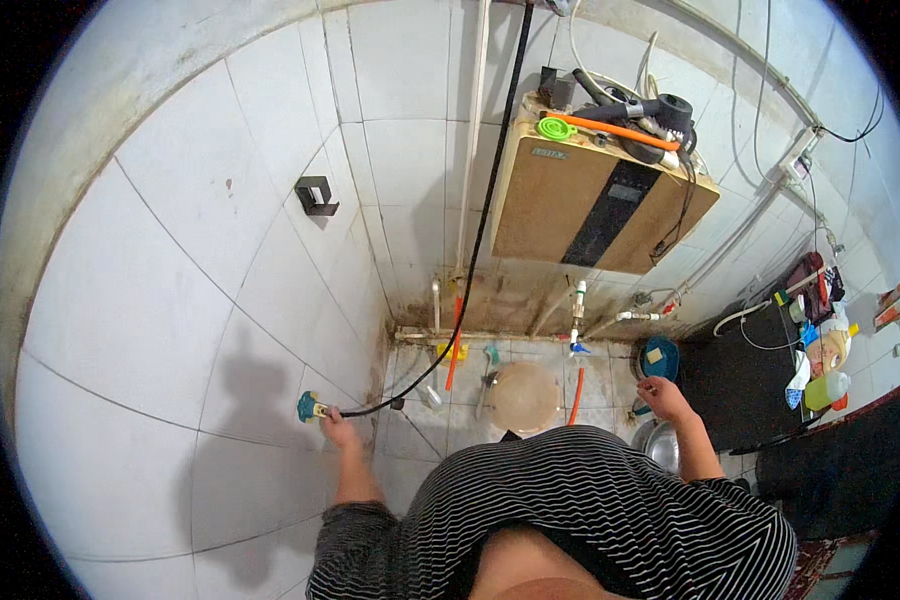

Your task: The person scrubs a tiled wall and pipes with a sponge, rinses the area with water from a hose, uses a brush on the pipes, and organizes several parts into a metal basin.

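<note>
My left hand (337,429) is closed around the lower end of a long black hose or cable (487,202), beside the white tiled wall at the left. Just past my fingers, a teal piece with a yellow part (309,407) is at or close to the wall; its exact kind is unclear. The black line curves up from my hand and leaves the view at the top. My right hand (667,397) hangs at the right with its fingers curled, and no object shows in it. Nearest to it is a blue basin (666,360) with a pale block in it.
A brown wall-mounted box (547,202) carries a hair dryer (671,112) and a green funnel (555,129). Below are pipes and a blue-handled valve (579,348). A round beige lid or basin (525,397) and a metal bowl (661,446) lie low. Bottles crowd a black surface (735,375).
</note>
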`<action>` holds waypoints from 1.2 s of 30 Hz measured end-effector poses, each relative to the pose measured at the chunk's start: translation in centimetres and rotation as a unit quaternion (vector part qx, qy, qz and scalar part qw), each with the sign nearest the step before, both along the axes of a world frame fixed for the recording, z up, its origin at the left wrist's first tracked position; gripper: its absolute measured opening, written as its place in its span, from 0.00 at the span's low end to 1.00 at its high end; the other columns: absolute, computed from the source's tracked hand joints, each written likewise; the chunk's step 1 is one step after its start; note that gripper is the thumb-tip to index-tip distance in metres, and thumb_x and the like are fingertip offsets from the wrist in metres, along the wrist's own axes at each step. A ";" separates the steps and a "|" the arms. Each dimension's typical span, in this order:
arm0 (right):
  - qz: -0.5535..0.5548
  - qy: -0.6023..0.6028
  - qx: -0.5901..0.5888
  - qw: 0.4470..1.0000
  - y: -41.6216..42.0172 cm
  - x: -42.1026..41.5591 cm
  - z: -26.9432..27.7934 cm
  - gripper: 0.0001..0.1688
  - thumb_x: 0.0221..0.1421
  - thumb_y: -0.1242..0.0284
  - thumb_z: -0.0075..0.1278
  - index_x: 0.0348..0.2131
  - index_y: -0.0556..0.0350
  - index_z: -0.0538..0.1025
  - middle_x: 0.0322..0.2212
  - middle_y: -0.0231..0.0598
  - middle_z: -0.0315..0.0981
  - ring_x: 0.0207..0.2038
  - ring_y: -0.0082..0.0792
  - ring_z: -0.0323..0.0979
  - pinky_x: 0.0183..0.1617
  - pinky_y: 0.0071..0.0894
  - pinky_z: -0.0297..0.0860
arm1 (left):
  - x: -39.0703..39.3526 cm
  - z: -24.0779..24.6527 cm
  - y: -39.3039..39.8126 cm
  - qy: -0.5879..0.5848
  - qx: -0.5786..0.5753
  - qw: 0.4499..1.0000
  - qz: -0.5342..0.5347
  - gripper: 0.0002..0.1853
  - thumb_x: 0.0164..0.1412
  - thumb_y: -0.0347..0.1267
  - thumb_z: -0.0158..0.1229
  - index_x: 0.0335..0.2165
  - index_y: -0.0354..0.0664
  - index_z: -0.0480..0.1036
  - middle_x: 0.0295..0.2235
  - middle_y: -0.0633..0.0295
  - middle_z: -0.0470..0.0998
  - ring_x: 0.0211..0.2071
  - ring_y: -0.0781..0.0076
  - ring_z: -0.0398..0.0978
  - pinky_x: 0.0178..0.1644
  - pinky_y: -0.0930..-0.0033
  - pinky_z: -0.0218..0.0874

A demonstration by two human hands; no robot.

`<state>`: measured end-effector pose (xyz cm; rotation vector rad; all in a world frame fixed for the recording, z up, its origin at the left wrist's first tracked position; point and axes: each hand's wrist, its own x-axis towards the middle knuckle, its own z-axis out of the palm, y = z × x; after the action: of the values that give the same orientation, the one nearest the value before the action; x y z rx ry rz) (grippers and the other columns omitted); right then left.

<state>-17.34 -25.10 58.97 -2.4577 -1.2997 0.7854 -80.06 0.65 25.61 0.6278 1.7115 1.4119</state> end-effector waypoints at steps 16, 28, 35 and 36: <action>0.168 0.006 0.014 0.986 11.6 1.1 -5.8 0.16 0.55 0.65 0.50 0.40 0.57 0.75 0.37 0.47 0.75 0.35 0.40 0.74 0.41 0.35 0.69 | -0.1 1.3 -3.8 0.035 -0.151 0.988 -0.028 0.15 0.61 0.42 0.51 0.42 0.45 0.64 0.34 0.68 0.71 0.32 0.76 0.67 0.30 0.68 0.57; 0.215 -0.043 0.034 0.975 11.6 -0.5 -7.8 0.12 0.50 0.66 0.55 0.38 0.43 0.77 0.39 0.37 0.75 0.44 0.44 0.69 0.50 0.39 0.63 | -2.0 1.1 -5.1 0.004 -0.230 0.967 -0.114 0.12 0.60 0.42 0.52 0.39 0.50 0.66 0.40 0.70 0.72 0.45 0.72 0.68 0.44 0.56 0.56; 0.058 -0.020 -0.026 0.998 8.8 4.0 -10.8 0.12 0.54 0.65 0.51 0.38 0.47 0.77 0.35 0.44 0.77 0.41 0.44 0.74 0.45 0.36 0.68 | 0.5 -0.2 -4.1 -0.089 -0.092 0.990 0.063 0.13 0.61 0.41 0.51 0.38 0.44 0.68 0.41 0.67 0.71 0.44 0.72 0.66 0.46 0.62 0.58; 0.061 -0.011 -0.021 0.998 8.3 4.4 -10.9 0.12 0.54 0.65 0.51 0.38 0.47 0.77 0.35 0.44 0.77 0.41 0.44 0.74 0.45 0.36 0.68 | 1.4 0.8 -3.1 -0.058 -0.087 0.989 0.104 0.14 0.62 0.40 0.50 0.38 0.41 0.67 0.41 0.65 0.71 0.43 0.71 0.67 0.45 0.64 0.58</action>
<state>-12.95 -16.76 48.06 -2.4440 -1.4664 0.8250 -78.64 -2.49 26.44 0.2722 1.8231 1.3918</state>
